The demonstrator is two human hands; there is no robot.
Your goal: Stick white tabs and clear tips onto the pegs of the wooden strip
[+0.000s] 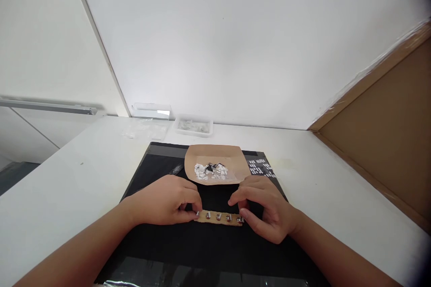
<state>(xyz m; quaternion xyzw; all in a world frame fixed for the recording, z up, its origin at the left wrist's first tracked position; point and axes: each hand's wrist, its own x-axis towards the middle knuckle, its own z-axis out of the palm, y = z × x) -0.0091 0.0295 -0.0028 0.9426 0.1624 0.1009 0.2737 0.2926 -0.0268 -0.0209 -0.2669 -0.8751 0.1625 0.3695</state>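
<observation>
A short tan strip (213, 218) lies on the black mat, bearing a row of several small shiny round metal pieces, each with a small white piece at it. My left hand (171, 199) is closed at the strip's left end, thumb and index finger pinching there. Beside the right end is my right hand (266, 206), its thumb and index finger apart and the thumb tip close to the last metal piece. Whether that thumb touches it, I cannot tell. Just beyond both hands, a brown paper tray (235, 161) holds small white scraps (202, 171) and dark bits.
The black mat (208, 246) rests on a white table (77, 179). Rows of white labels (257, 168) are stuck at its upper right. Behind stand a clear plastic box (193, 126) and plastic bags (144, 130). A brown cardboard panel (387, 134) rises on the right.
</observation>
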